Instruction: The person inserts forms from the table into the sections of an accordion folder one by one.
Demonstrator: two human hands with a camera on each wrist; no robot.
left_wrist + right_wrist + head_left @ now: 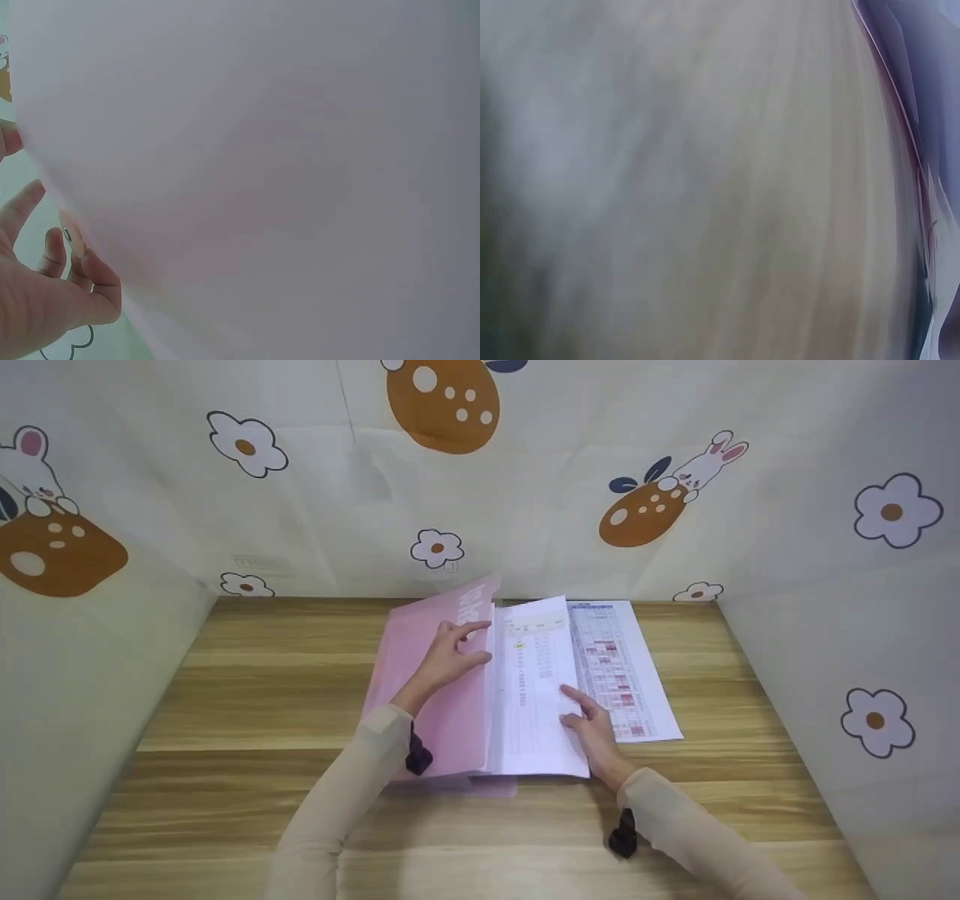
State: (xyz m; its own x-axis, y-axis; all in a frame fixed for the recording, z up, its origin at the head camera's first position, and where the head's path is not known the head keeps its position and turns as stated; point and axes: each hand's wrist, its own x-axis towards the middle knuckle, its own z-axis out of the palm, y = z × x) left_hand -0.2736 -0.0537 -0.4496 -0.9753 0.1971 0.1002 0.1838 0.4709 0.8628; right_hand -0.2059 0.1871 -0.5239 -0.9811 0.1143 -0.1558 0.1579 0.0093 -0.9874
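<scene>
Two sleeved arms reached forward over the wooden worktop [225, 780], each with a dark device strapped at the wrist. Nearest, the right hand [596, 727] lay flat, fingers straight and grasping nothing, pressing on the right edge of a white printed sheet [536, 690] that sat in the open folder [442, 720]. That pink folder rested on the middle of the worktop, its near edge just past the wrists. Slightly farther, the left hand [450, 656] rested on the folder's raised pink flap, fingers spread and only slightly bent, touching the flap's edge beside the sheet rather than clenching it; in the left wrist view the flap filled nearly everything, with the fingers [45, 277] loosely bent at the lower left. Just right of the white sheet, partly under it, lay a second sheet [622, 675] with a table in pink and blue cells. Farthest stood a cloth backdrop [525, 495] printed with flowers and rabbits. Everything in the right wrist view was blurred
</scene>
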